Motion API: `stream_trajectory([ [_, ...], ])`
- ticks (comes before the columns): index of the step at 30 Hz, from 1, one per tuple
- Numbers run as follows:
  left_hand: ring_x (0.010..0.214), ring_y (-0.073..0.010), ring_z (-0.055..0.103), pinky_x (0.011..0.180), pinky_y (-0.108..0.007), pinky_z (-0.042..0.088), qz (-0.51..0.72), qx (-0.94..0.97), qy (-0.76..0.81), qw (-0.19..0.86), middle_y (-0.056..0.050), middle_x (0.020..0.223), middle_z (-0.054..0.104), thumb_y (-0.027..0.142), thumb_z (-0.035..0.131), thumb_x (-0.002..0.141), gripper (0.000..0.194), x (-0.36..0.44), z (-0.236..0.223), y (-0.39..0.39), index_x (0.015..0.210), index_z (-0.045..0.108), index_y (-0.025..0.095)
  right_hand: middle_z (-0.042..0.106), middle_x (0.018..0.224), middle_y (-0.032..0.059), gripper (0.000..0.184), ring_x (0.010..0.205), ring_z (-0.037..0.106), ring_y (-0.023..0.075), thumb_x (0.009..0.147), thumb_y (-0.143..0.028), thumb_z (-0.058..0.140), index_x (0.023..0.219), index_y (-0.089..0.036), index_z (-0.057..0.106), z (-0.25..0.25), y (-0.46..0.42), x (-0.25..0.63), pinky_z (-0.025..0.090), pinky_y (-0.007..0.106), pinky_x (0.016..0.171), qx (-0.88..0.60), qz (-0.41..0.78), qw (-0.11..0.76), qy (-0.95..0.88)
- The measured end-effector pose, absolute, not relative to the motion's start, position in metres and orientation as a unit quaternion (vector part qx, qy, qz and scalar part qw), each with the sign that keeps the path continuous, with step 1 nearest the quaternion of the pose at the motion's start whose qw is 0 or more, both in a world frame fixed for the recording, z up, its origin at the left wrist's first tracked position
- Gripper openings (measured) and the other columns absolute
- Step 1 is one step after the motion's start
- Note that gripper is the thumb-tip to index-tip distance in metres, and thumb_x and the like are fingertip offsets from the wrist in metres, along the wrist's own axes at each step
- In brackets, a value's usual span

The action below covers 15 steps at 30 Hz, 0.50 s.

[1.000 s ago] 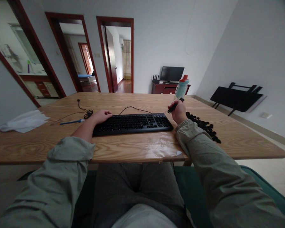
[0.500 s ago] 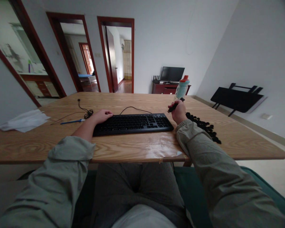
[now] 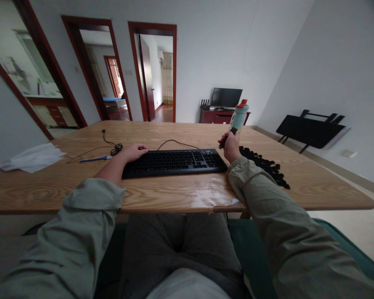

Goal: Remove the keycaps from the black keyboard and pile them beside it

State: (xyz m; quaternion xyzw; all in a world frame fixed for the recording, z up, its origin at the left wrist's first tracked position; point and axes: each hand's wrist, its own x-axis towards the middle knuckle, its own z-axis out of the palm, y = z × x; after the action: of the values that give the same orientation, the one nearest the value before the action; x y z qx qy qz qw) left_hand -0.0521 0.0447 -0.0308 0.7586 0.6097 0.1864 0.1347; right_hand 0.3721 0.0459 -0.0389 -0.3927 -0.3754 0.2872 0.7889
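A black keyboard (image 3: 174, 161) lies on the wooden table before me. At its far left corner, my left hand (image 3: 135, 152) holds the edge, with the fingers together over it. Raised just beyond the keyboard's right end, my right hand (image 3: 231, 146) is closed around a slim black tool (image 3: 230, 136). Its tip is too small to make out, and I cannot tell its exact kind. Right of that hand, many small black pieces that look like keycaps (image 3: 264, 164) lie in a spread, partly hidden by my sleeve.
On the left are a blue brush (image 3: 95, 159), a coiled black cable (image 3: 116, 148) and crumpled white tissue (image 3: 34, 158). A pale blue bottle with a red cap (image 3: 239, 116) stands behind my right hand. Clear tape covers part of the wooden table's (image 3: 162, 193) front edge.
My right hand, with the black tool, has shifted slightly left towards the keyboard's right end. My left hand and the keyboard stay where they were.
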Motion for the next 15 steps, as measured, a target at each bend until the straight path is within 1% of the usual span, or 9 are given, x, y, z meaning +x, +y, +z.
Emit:
stream_trajectory([
  [4,0.099,-0.0246,0.067,0.089,-0.031,0.050,0.198,0.759,0.605,0.138,-0.007,0.104,0.075,0.044,0.054,0.082,0.035,-0.052,-0.032,0.044,0.098,0.074,0.019,0.044,0.058,-0.0070,0.005,0.043,0.043,0.0068,0.076,-0.019,0.046,0.076,-0.021,0.042,-0.038,0.054,0.371,0.044,0.017,0.043,-0.422,0.286,0.780,-0.362],
  [7,0.098,-0.0249,0.067,0.088,-0.031,0.051,0.201,0.757,0.607,0.136,-0.007,0.103,0.075,0.045,0.056,0.081,0.036,-0.053,-0.032,0.044,0.099,0.075,0.019,0.045,0.058,-0.0065,0.007,0.043,0.042,0.0069,0.077,-0.019,0.047,0.074,-0.021,0.041,-0.035,0.054,0.366,0.040,0.017,0.040,-0.428,0.269,0.770,-0.388],
  [11,0.098,-0.0242,0.068,0.089,-0.030,0.051,0.190,0.755,0.613,0.136,-0.007,0.106,0.075,0.045,0.056,0.082,0.036,-0.052,-0.031,0.044,0.099,0.075,0.019,0.047,0.058,-0.0053,0.009,0.044,0.044,0.0071,0.076,-0.017,0.052,0.074,-0.021,0.044,-0.031,0.043,0.356,0.038,0.016,0.040,-0.418,0.249,0.737,-0.469],
  [15,0.099,-0.0244,0.067,0.091,-0.031,0.050,0.184,0.759,0.610,0.136,-0.008,0.108,0.074,0.045,0.055,0.082,0.037,-0.052,-0.030,0.044,0.100,0.074,0.019,0.046,0.056,-0.0048,0.010,0.044,0.042,0.0073,0.075,-0.019,0.054,0.072,-0.021,0.045,-0.029,0.033,0.350,0.038,0.018,0.040,-0.391,0.280,0.715,-0.507],
])
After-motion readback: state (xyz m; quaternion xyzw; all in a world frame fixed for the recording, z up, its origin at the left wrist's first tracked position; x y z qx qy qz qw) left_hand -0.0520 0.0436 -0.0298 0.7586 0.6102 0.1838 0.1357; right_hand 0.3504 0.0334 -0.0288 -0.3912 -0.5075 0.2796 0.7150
